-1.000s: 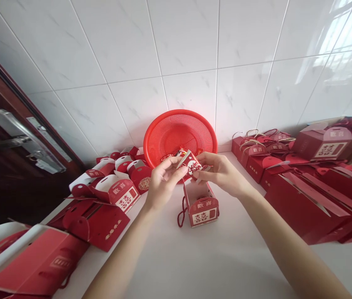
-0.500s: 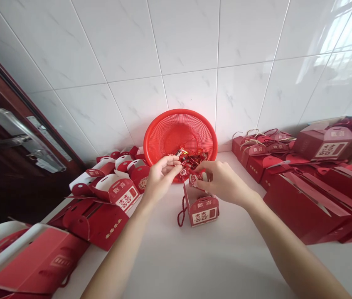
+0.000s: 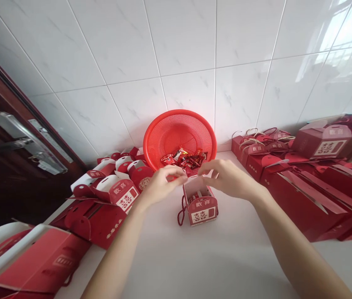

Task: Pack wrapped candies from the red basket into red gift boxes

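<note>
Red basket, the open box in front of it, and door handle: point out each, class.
Red basket (image 3: 180,123): head view, back inner wall.
Open box (image 3: 203,215): head view, printed front panel.
Door handle (image 3: 11,145): head view, lever.

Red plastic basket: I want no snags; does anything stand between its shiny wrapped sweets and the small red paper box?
Yes: the left hand and right hand hover at that gap, partly hiding it. Between the wrapped sweets and the paper box stand the near rim of the red plastic basket and the box's far wall.
</note>
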Demonstrator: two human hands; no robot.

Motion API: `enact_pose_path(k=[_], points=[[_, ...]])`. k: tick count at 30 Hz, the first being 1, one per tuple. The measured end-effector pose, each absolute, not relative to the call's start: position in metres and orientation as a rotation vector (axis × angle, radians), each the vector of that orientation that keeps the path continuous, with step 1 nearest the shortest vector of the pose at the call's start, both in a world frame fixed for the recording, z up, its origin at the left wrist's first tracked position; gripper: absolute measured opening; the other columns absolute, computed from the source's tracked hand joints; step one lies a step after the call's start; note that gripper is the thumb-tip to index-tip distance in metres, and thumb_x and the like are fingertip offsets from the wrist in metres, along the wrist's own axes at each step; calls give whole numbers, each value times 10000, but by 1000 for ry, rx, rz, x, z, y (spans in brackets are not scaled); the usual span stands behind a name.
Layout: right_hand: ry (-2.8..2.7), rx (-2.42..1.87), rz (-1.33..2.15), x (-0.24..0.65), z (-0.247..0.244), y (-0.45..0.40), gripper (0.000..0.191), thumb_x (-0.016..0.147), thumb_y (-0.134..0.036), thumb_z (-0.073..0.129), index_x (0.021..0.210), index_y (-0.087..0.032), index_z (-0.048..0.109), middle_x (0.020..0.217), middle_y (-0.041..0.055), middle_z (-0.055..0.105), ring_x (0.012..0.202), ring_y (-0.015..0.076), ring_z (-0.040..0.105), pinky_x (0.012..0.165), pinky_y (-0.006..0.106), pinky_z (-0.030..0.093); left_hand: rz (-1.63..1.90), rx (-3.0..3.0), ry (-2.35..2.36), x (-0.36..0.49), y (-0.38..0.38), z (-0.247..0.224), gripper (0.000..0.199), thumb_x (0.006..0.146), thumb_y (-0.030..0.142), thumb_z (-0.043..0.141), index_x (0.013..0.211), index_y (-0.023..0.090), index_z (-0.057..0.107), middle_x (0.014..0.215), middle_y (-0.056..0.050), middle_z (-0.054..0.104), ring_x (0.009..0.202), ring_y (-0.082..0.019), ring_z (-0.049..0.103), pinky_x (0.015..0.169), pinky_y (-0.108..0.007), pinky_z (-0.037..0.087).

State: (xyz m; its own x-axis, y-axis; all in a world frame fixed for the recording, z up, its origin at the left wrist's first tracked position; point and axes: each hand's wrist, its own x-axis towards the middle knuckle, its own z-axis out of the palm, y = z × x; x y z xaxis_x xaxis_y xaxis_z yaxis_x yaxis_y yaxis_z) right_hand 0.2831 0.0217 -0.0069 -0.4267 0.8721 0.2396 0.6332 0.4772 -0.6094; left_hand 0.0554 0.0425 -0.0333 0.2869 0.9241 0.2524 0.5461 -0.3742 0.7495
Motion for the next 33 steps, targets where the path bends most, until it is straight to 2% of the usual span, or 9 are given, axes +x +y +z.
enact_pose_path(k=[3,6,10,14,20,25,29,31,33], points=[[-2457,-1145,714,281,-8,19,286,866,-159,532,959,-265,781,865,16,745,730,157,624,648,256,412,626,2131,1303,61,38,-38,214,816,270,620,946,229,785,1157,-51,750,1127,-258,668,989,-347,512],[-2578,-1259,617,280,-9,15,287,902,-207,523,1039,-281,764,912,39,737,823,197,642,670,270,407,511,2125,1379,65,35,-39,406,786,132,536,1120,209,754,1203,-55,745,1123,-250,678,969,-337,524],[-2602,-1513,479,283,-8,9,216,886,-319,602,1029,-228,737,982,87,718,927,257,649,675,289,407,505,2159,1416,65,24,-35,544,722,55,522,1212,188,718,1302,-55,700,1212,-251,638,1051,-339,482],[-2608,-1546,486,286,-7,3,264,836,-346,660,1057,-204,690,1030,94,706,919,261,640,656,298,391,637,2186,1386,61,9,-32,554,739,81,525,1256,192,695,1321,-46,684,1249,-247,616,1070,-333,479],[-2642,-1346,505,277,-3,-4,120,856,-311,634,943,-231,648,874,33,696,803,209,624,632,282,357,914,2229,1406,55,2,-36,546,744,88,506,1250,168,697,1305,-72,681,1200,-239,647,1057,-349,507],[-2596,-1356,472,267,-8,-1,13,854,-234,594,863,-230,603,773,5,673,691,171,588,580,273,317,1000,2241,1414,57,3,-42,503,749,94,525,1211,164,710,1267,-88,696,1184,-253,655,1045,-380,524],[-2589,-1429,390,262,-15,2,142,827,-254,630,961,-218,599,821,23,672,712,185,594,573,277,294,973,2258,1398,57,2,-42,467,770,120,561,1209,180,708,1225,-83,706,1122,-251,674,1015,-387,539],[-2633,-1388,451,260,-15,3,257,811,-232,641,1063,-227,592,853,18,677,711,181,605,584,271,307,922,2240,1382,53,2,-41,410,819,219,619,1220,195,704,1216,-82,705,1068,-250,687,967,-382,563],[-2670,-1350,508,259,-14,2,321,807,-222,647,1121,-246,586,901,14,682,717,172,613,600,263,327,845,2194,1350,47,4,-40,443,847,364,670,1266,222,683,1262,-79,686,1086,-257,680,951,-377,571]])
